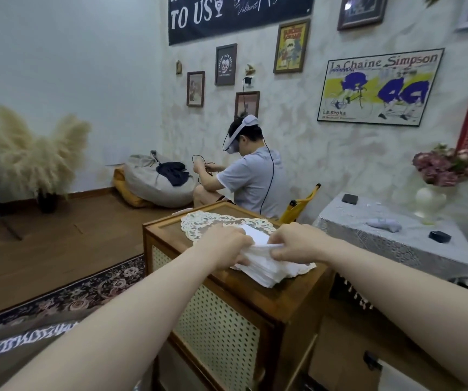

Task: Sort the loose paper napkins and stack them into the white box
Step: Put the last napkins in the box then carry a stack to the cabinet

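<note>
On the wall a poster (379,87) reads "La Chaine Simpson". My left grip (221,246) and right grip (295,244) both pinch the napkins (266,268), stacked at the cabinet's (218,328) near right edge, partly on a lace doily (199,221).

Both hands, the left hand (221,244) and the right hand (297,244), gripped a stack of white napkins (266,266) on the wooden surface (255,294).

Framed posters (379,87) crowd a pale wall (297,153) above wooden floor (57,244).
</note>
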